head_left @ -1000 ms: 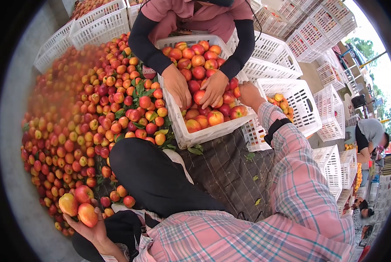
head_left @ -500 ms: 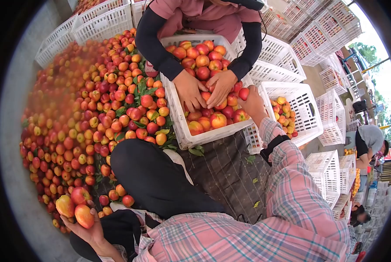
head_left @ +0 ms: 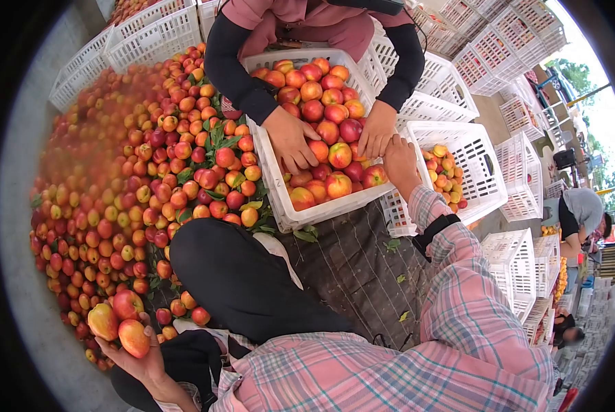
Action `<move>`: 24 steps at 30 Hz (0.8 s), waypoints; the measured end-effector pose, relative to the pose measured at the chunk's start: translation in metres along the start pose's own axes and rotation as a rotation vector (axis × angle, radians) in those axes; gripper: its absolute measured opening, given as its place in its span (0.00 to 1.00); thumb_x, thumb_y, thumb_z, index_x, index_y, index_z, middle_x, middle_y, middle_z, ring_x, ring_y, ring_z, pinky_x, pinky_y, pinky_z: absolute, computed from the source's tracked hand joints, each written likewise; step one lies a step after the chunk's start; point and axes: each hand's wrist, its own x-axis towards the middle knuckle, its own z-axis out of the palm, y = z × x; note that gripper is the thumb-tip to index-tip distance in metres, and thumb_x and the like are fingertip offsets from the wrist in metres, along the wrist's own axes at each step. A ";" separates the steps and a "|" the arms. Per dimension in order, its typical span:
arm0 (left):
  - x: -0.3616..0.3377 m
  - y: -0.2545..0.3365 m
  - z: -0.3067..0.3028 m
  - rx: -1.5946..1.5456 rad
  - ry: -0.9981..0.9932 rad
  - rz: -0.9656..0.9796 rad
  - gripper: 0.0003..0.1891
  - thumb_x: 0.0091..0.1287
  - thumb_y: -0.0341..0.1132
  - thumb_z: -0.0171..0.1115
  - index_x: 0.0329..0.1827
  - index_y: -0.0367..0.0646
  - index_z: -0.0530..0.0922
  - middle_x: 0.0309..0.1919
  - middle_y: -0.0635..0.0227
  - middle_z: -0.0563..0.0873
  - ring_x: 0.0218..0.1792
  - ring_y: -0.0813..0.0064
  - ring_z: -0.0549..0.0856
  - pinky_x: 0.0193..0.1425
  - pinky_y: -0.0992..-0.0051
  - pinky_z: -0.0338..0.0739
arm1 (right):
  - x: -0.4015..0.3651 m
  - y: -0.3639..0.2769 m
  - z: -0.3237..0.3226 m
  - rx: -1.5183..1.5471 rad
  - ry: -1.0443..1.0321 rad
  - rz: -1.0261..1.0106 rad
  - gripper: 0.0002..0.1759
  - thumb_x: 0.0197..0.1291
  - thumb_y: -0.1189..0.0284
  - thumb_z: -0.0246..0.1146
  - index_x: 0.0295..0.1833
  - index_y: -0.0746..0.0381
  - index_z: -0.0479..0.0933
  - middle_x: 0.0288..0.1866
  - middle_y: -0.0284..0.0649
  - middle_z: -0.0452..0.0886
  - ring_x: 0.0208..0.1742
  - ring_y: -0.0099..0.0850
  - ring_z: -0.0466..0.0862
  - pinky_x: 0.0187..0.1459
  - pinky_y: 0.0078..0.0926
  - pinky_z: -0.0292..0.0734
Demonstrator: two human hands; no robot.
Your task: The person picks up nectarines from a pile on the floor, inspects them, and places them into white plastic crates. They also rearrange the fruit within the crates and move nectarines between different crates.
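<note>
My left hand [head_left: 141,360] is low on the left, cupped around three large red-and-yellow nectarines [head_left: 134,336]. At the right rim of a white plastic crate [head_left: 335,213] is my right hand [head_left: 400,165], its fingers curled inward. Whatever it may hold is hidden. Nectarines [head_left: 333,113] fill this crate. A co-worker across from me has one hand [head_left: 290,141] on the fruit in it and the other hand [head_left: 377,130] beside my right fingers.
A big heap of loose nectarines [head_left: 115,206] with green leaves spreads over the left. Another white crate [head_left: 489,185], partly filled with yellower fruit, stands at the right. Stacked crates [head_left: 506,48] rise behind. Dark ground sheet [head_left: 349,275] lies before me; another person [head_left: 575,213] is far right.
The red nectarine seen in my right hand earlier is out of sight, and its fingers have curled down at the crate. The co-worker's hands have moved apart. My left hand still holds its fruit.
</note>
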 end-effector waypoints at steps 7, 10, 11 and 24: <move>-0.004 -0.006 0.032 0.105 -0.115 -0.013 0.34 0.63 0.60 0.56 0.69 0.55 0.62 0.59 0.57 0.71 0.47 0.52 0.78 0.32 0.66 0.80 | 0.003 -0.004 -0.014 -0.135 -0.050 -0.024 0.14 0.49 0.68 0.65 0.39 0.66 0.78 0.41 0.42 0.75 0.45 0.39 0.77 0.42 0.35 0.75; -0.004 -0.007 0.044 0.129 -0.412 -0.075 0.35 0.64 0.61 0.54 0.70 0.55 0.60 0.57 0.54 0.71 0.42 0.50 0.80 0.27 0.64 0.82 | -0.008 -0.022 -0.071 0.198 -0.140 0.194 0.16 0.54 0.65 0.64 0.43 0.66 0.78 0.44 0.44 0.76 0.42 0.38 0.81 0.41 0.35 0.78; -0.011 -0.013 0.062 0.161 -0.369 -0.075 0.38 0.62 0.65 0.52 0.70 0.52 0.58 0.54 0.50 0.73 0.37 0.52 0.83 0.20 0.64 0.82 | -0.014 -0.033 -0.102 0.354 -0.134 0.190 0.19 0.55 0.63 0.65 0.46 0.66 0.78 0.46 0.45 0.76 0.41 0.39 0.82 0.40 0.36 0.78; -0.006 -0.141 0.144 0.870 -0.743 -0.191 0.29 0.69 0.48 0.55 0.66 0.39 0.64 0.58 0.60 0.66 0.61 0.68 0.67 0.68 0.70 0.59 | -0.093 -0.200 -0.218 2.505 -0.421 0.046 0.37 0.65 0.53 0.57 0.71 0.62 0.56 0.64 0.41 0.66 0.64 0.28 0.68 0.65 0.25 0.61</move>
